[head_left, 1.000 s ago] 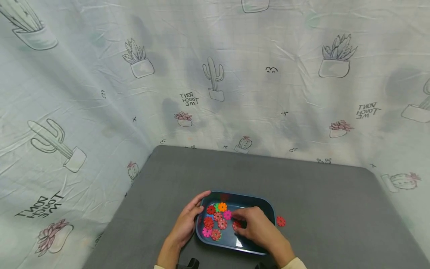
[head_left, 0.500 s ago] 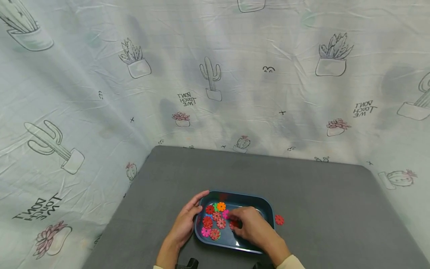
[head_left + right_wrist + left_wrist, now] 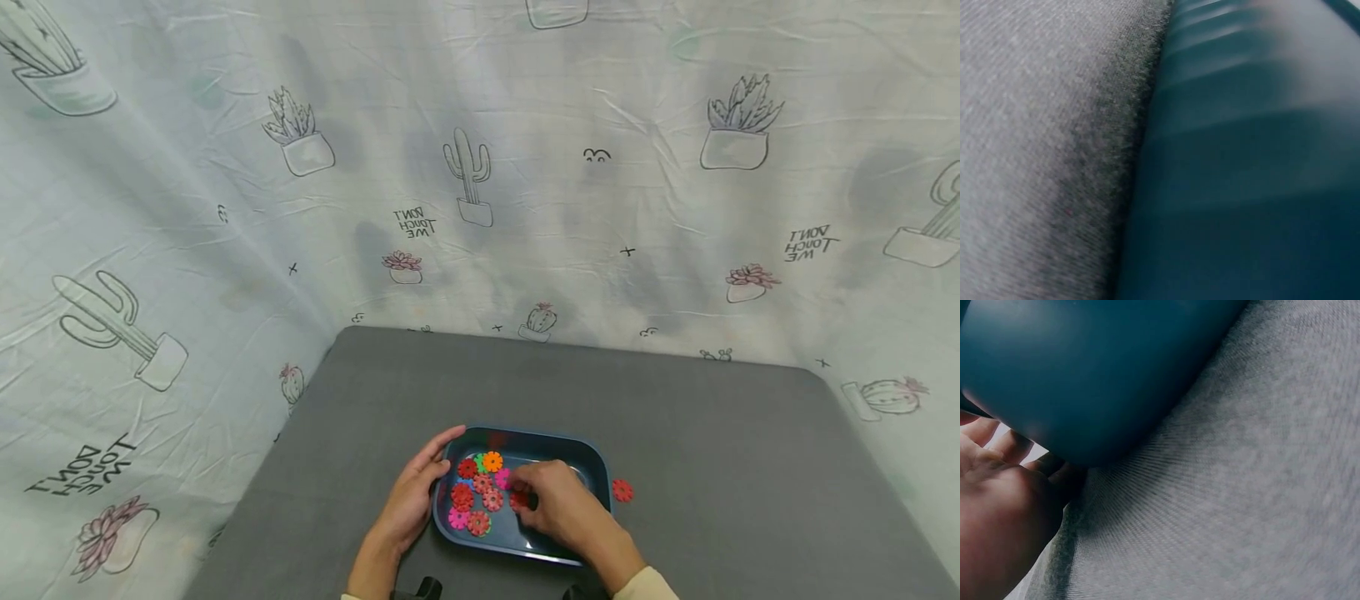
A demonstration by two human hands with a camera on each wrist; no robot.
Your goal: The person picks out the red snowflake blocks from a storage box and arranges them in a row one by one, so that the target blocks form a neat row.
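A dark blue tray (image 3: 543,557) rests on the grey tabletop, with several flower-shaped plastic discs (image 3: 492,499) in red, pink, orange and green gathered in its left half. My left hand (image 3: 405,508) grips the tray's left end, thumb at the rim and fingers along the outside. In the left wrist view its fingers lie against the tray's outer wall (image 3: 1104,375). Reaching over the tray's right half, my right hand (image 3: 566,504) pinches a red flower-shaped disc (image 3: 517,500) low inside it. A pink disc (image 3: 502,477) lies right at its fingertips. Fingers partly hide the red disc.
One loose red disc (image 3: 622,490) lies on the table (image 3: 712,467) just right of the tray. A white cloth (image 3: 540,167) printed with cacti hangs behind and beside the table. The right wrist view shows the tray's outer wall (image 3: 1229,162) beside the grey cloth.
The head view has shifted slightly, moving everything a little left in it. Both hands keep their places at the tray, the right one still on the red disc.
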